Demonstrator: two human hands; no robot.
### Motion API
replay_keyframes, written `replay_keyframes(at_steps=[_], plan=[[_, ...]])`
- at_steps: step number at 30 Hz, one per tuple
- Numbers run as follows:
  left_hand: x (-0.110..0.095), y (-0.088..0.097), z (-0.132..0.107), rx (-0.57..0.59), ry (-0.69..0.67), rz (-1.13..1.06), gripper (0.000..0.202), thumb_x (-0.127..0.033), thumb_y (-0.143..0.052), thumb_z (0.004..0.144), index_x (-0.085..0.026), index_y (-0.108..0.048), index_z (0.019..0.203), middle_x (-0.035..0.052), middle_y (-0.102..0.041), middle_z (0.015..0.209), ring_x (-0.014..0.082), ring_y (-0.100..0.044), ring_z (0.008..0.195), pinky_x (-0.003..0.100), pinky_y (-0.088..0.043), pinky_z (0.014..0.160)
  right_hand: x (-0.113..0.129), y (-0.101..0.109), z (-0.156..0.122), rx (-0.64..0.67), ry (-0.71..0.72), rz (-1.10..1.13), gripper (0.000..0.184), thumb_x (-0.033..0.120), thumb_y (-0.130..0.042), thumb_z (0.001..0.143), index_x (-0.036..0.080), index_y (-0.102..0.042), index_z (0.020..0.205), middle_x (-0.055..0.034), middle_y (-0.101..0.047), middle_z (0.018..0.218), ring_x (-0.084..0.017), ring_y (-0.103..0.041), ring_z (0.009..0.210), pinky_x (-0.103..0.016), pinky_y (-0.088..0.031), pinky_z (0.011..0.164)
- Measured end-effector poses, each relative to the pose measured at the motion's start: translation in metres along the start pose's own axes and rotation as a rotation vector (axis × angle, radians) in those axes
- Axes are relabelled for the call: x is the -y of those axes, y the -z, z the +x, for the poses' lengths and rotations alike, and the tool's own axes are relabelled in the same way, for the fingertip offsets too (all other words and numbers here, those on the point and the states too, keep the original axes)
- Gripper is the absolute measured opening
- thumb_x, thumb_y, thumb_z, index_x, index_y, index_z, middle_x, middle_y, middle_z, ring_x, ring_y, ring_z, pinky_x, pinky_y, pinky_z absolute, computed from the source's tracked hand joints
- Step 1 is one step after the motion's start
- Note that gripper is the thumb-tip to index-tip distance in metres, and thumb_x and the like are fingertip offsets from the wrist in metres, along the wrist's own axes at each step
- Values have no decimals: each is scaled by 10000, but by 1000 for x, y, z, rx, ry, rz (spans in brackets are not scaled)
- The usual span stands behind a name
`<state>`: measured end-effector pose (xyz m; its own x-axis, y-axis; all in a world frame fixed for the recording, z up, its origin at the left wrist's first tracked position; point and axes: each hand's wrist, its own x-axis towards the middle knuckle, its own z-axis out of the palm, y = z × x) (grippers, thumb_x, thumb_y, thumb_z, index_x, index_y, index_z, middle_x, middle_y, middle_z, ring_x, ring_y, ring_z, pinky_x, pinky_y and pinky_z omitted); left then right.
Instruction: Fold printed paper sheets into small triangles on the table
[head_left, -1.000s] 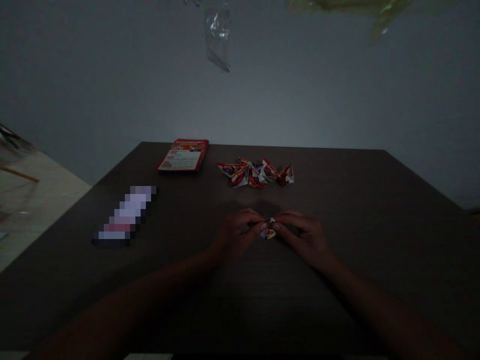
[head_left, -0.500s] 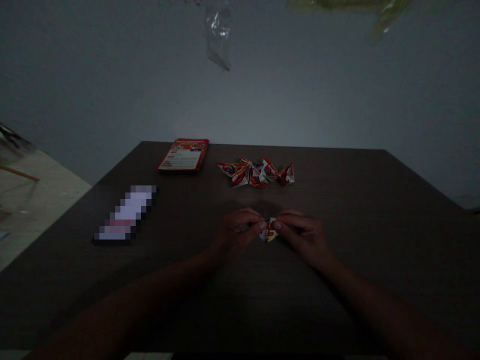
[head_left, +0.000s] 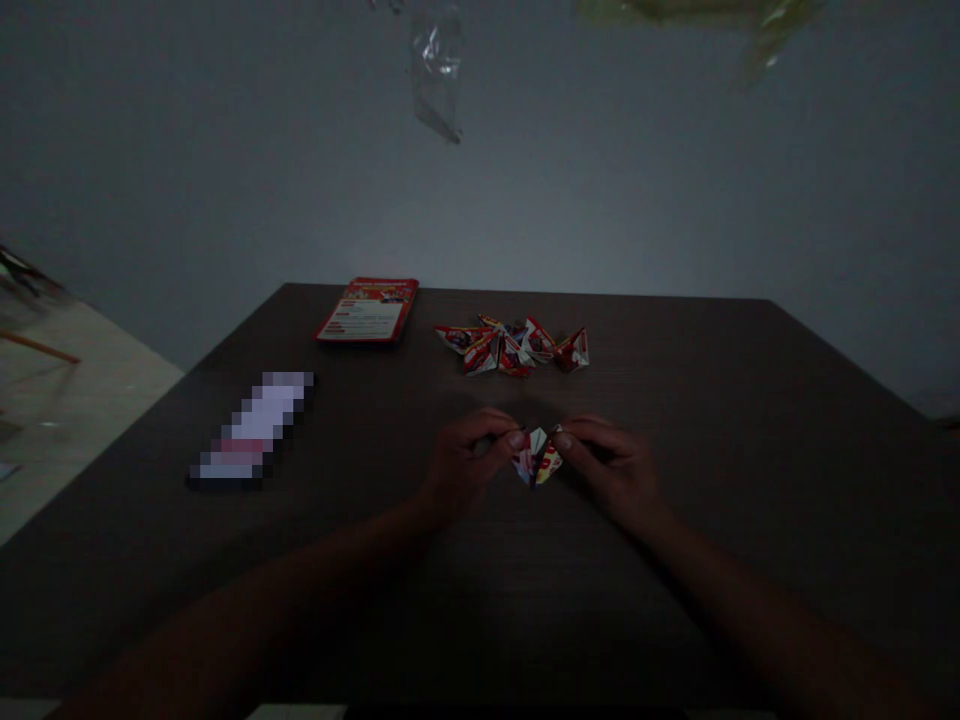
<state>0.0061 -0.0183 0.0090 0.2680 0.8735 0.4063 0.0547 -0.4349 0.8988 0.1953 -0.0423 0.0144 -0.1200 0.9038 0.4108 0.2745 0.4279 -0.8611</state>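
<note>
A small folded piece of printed paper (head_left: 535, 462), white, yellow and red, is held between my two hands above the dark table. My left hand (head_left: 474, 460) pinches its left corner between thumb and fingers. At the opposite corner, my right hand (head_left: 611, 465) grips it the same way. The paper has a V-shaped gap at the top and comes to a point at the bottom. Beyond my hands lies a cluster of several folded paper pieces (head_left: 517, 348), red and white with pointed corners.
A stack of red and white printed leaflets (head_left: 367, 312) sits at the table's back left. Nearer on the left lies a phone (head_left: 253, 428), its screen blurred out. The wooden table (head_left: 750, 400) meets a pale wall (head_left: 600, 180), where a clear plastic bag (head_left: 436, 75) hangs.
My hands have moved slightly apart. Between them the folded paper has spread, and its top corners now stand separated.
</note>
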Motion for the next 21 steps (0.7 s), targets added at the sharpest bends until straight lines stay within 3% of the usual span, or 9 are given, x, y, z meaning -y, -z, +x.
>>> replay_keyframes(at_steps=[16, 21], plan=[[5, 1, -1, -105, 99, -20, 156, -311, -552, 831, -158, -578, 820, 23, -572, 776, 128, -544, 715, 249, -454, 657, -6, -1, -2, -156, -60, 66, 110, 306, -584, 835, 209, -629, 807, -15, -605, 779, -148, -566, 719, -268, -458, 651], [8, 2, -2, -86, 102, 10, 158, -306, -524, 848, -156, -567, 823, 20, -562, 766, 127, -533, 721, 254, -445, 671, -7, -1, -1, -170, -111, 65, 129, 327, -566, 842, 210, -613, 821, -9, -596, 742, -144, -559, 682, -258, -464, 619]])
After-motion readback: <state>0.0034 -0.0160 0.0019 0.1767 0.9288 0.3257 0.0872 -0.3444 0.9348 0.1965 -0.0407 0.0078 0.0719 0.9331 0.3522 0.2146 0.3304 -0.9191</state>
